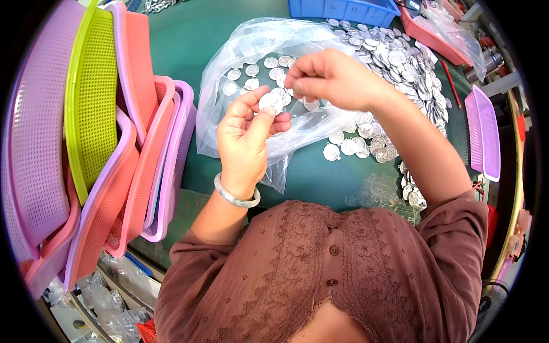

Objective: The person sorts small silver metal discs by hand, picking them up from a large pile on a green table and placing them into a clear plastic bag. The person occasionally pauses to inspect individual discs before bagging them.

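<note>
A round silver medal (271, 103) is held between the thumb and fingers of my left hand (245, 137), its flat face turned up. Just to the right, my right hand (331, 80) has thumb and forefinger pinched together. Whatever may be between those fingertips is too small to make out. Both hands are over a clear plastic bag (213, 117) spread on the green table. Several loose medals (251, 70) lie in or under the bag's film; I cannot tell which. A large heap of similar medals (394, 63) spreads to the right, partly behind my right forearm.
Purple, pink and lime-green perforated baskets (94, 86) stand stacked on edge at the left. At the back are a blue bin (343, 8) and a pink tray (432, 40). A red pencil (451, 84) and a purple basket (486, 137) lie at the right.
</note>
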Action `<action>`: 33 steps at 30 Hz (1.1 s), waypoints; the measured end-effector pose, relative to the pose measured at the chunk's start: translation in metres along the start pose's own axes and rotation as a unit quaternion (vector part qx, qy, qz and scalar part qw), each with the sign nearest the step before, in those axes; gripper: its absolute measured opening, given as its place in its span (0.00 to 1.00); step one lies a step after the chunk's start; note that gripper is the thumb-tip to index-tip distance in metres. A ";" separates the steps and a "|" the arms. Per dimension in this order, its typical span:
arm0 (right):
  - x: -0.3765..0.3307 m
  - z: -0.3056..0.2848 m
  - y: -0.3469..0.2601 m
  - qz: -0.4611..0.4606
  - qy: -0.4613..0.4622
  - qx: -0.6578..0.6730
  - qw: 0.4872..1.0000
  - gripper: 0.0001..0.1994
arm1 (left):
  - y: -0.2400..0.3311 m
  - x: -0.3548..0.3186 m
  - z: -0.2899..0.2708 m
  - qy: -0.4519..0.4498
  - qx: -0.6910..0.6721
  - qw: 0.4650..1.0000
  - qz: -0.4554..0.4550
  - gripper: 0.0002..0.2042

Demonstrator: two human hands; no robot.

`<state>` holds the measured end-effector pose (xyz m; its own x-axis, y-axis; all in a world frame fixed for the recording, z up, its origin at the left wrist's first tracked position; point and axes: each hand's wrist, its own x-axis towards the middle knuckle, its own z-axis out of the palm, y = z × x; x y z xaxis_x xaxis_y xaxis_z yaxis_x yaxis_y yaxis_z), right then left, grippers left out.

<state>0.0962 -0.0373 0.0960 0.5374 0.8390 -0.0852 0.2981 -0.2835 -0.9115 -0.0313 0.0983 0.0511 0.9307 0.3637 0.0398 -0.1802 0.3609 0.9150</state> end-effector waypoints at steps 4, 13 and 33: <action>-0.032 0.017 0.008 -0.018 0.052 0.017 0.998 0.08 | 0.004 -0.005 0.011 -0.001 -0.006 1.000 -0.004 0.09; -0.056 0.034 0.009 0.044 0.125 0.256 0.958 0.09 | 0.004 -0.018 0.030 -0.038 0.033 0.999 -0.001 0.07; -0.068 0.038 0.016 0.036 0.114 0.315 0.941 0.05 | 0.002 -0.030 0.040 -0.062 0.114 0.991 0.029 0.07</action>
<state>0.0338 -0.0811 0.0722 0.7157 0.6857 -0.1326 -0.2342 0.0567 -0.9705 -0.0473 0.0538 0.0677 0.9551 0.2655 0.1315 -0.1715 0.1334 0.9761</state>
